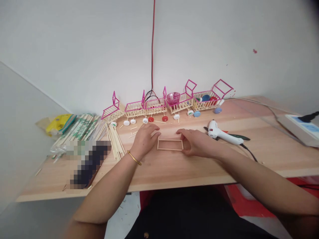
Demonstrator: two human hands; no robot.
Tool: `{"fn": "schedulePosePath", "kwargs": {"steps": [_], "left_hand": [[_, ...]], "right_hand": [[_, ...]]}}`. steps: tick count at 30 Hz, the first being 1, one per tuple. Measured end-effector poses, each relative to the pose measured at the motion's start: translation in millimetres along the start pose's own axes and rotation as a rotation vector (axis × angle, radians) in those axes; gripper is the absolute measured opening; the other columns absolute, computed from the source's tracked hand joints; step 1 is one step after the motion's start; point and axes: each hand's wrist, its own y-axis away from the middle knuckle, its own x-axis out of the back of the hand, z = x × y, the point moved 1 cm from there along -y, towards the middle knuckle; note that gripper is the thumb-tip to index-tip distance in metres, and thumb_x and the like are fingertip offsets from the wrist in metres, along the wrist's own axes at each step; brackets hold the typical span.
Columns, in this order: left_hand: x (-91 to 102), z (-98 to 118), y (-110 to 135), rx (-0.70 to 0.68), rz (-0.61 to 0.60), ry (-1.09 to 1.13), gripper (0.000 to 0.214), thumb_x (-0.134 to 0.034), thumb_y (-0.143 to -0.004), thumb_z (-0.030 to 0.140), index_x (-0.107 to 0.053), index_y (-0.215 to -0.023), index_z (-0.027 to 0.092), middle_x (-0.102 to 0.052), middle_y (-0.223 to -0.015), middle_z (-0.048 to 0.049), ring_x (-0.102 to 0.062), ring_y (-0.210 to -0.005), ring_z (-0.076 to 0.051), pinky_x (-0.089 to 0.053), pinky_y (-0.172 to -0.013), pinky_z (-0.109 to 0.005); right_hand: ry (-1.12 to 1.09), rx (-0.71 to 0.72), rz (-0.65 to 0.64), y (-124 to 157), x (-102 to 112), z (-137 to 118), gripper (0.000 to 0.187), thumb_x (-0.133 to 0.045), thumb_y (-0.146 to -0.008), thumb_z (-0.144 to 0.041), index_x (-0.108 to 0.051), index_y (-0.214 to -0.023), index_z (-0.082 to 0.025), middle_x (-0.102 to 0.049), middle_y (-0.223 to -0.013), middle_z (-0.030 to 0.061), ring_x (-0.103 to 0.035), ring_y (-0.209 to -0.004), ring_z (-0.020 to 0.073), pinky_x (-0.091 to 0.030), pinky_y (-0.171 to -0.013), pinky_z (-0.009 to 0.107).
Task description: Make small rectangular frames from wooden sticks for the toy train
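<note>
A small rectangular frame of thin wooden sticks (170, 150) is at the middle of the table, between my hands. My right hand (193, 141) curls around its right end, with the thumb and fingers against the short side. At the upper left corner, my left hand (146, 137) is bent with thumb and fingertips slightly apart. Whether those fingertips touch the frame I cannot tell. Behind it stands a row of stick-built carts (134, 109) with pink rims and bottle-cap wheels. One cart holds a pink transparent bowl (172, 98).
A white glue gun (224, 135) lies to the right, its cord running forward. Farther right is a white power strip (302, 129). Loose sticks (115, 142), packaged sticks (81, 131) and a yellow bag (58, 124) lie left, by a blurred dark object (91, 167).
</note>
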Motion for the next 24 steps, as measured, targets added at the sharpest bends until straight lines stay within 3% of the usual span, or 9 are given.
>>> {"fn": "schedulePosePath", "kwargs": {"steps": [12,24], "left_hand": [[1.1,-1.5,-0.2,0.001,0.094,0.003,0.014,-0.057,-0.082,0.023,-0.064,-0.093,0.017,-0.068,-0.095,-0.0070,-0.059,-0.095,-0.020,-0.046,-0.087,-0.038],[-0.9,4.0,0.6,-0.021,0.037,-0.008,0.015,-0.057,-0.082,0.024,-0.063,-0.094,0.017,-0.067,-0.096,-0.0072,-0.058,-0.095,-0.021,-0.046,-0.086,-0.039]], "right_hand": [[0.043,0.016,0.016,-0.9,3.3,-2.1,0.065,-0.063,-0.067,-0.035,-0.043,-0.126,-0.017,-0.064,-0.101,0.0087,-0.058,-0.091,0.0263,-0.040,-0.080,0.035],[-0.023,0.013,-0.014,-2.6,6.7,-1.6,0.064,-0.064,-0.066,-0.036,-0.043,-0.125,-0.020,-0.065,-0.099,0.0063,-0.058,-0.090,0.0255,-0.040,-0.081,0.036]]}}
